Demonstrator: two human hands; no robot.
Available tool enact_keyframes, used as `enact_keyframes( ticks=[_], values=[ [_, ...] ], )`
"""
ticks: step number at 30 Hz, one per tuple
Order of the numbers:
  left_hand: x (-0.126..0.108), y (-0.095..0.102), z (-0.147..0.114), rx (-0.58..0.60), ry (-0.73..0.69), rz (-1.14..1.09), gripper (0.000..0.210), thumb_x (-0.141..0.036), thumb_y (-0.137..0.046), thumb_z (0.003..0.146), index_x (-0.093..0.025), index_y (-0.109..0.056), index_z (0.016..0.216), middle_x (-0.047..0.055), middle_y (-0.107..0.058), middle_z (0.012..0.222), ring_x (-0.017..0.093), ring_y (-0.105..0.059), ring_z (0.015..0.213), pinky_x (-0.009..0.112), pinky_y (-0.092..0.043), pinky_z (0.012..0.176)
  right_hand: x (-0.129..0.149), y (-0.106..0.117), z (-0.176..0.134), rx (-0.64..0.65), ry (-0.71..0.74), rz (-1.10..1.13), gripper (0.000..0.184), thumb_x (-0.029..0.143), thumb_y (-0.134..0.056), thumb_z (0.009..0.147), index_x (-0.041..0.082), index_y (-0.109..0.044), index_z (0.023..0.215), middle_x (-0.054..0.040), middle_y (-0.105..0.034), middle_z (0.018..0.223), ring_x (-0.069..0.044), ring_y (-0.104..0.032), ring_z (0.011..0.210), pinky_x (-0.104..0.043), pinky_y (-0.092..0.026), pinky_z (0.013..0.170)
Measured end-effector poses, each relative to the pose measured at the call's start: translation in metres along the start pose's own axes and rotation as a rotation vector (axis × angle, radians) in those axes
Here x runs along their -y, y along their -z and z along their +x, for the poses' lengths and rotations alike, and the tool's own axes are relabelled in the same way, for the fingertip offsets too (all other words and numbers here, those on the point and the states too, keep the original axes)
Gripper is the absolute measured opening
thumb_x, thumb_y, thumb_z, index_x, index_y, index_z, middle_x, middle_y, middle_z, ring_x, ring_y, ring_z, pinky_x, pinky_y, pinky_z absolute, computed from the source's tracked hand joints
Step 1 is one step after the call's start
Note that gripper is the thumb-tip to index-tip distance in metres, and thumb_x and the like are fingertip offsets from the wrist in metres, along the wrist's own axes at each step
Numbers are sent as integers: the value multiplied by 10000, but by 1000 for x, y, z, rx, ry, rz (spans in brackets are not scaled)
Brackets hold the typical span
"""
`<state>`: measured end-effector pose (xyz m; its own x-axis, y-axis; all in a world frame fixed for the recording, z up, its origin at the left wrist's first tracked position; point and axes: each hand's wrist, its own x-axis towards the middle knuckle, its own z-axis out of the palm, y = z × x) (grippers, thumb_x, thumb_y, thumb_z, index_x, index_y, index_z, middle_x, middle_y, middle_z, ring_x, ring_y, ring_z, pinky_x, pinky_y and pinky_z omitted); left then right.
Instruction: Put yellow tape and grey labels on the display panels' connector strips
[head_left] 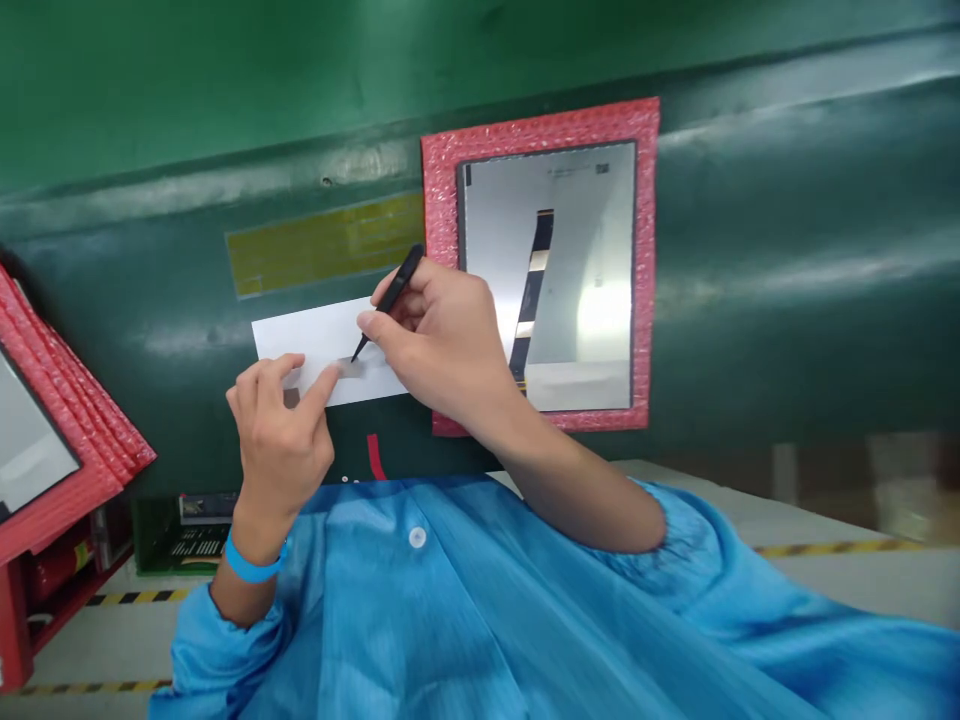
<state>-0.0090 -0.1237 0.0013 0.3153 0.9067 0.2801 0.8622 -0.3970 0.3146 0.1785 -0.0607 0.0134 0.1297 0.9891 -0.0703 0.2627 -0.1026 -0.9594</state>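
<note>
A white sheet of paper (315,325) lies on the dark green work surface. My left hand (281,430) holds it down at its left part, with the thumb and forefinger pressed on it and the other fingers curled. By the left thumb tip is a small grey film piece (351,369) on the sheet; a second grey patch shows between thumb and forefinger. My right hand (461,345) is closed around black pointed tweezers (399,281), whose tip meets the grey piece or hovers just over it. The right hand covers the sheet's right end.
Right of the sheet, a display panel (592,250) with a dark flex cable (531,290) lies on pink bubble wrap (649,270). A yellow strip (322,245) is behind the sheet. Stacked pink-wrapped panels (82,430) stand at left. A red strip (375,457) lies near the front edge.
</note>
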Motion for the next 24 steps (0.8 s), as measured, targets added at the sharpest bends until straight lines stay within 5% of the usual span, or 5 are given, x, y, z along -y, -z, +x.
enact_keyframes(
  ticks=[10, 15, 19, 24],
  values=[
    [-1, -3, 3, 56, 39, -40, 382, -75, -555, 990, -243, -791, 1239, 186, -620, 1293, 357, -544, 1200, 510, -453, 899, 15, 21, 3, -76, -66, -43, 180, 134, -767, 841, 234, -626, 790, 23, -635, 648, -164, -594, 560, -305, -433, 489],
    [3, 10, 7, 52, 33, -164, 367, -55, -534, 1006, -160, -740, 1291, 191, -667, 1275, 336, -604, 1193, 480, -486, 903, 10, 38, 26, -75, 31, 59, 203, 220, -840, 862, 235, -639, 846, 15, -659, 720, -151, -639, 573, -280, -494, 488],
    [16, 21, 46, 21, 24, -164, 324, -142, -509, 1056, -153, -716, 1305, 154, -719, 1226, 293, -655, 1129, 451, -503, 922, 2, 37, 69, 1, 78, 167, 242, 295, -873, 876, 243, -638, 897, -24, -729, 831, -168, -705, 678, -274, -526, 530],
    [39, -5, 107, 113, -48, -88, 339, -251, -580, 1048, -193, -699, 1360, 145, -673, 1386, 340, -577, 1296, 482, -469, 991, -3, 23, 114, 121, 71, 208, 274, 293, -910, 865, 246, -640, 881, -40, -740, 841, -206, -724, 753, -312, -585, 610]
  ],
)
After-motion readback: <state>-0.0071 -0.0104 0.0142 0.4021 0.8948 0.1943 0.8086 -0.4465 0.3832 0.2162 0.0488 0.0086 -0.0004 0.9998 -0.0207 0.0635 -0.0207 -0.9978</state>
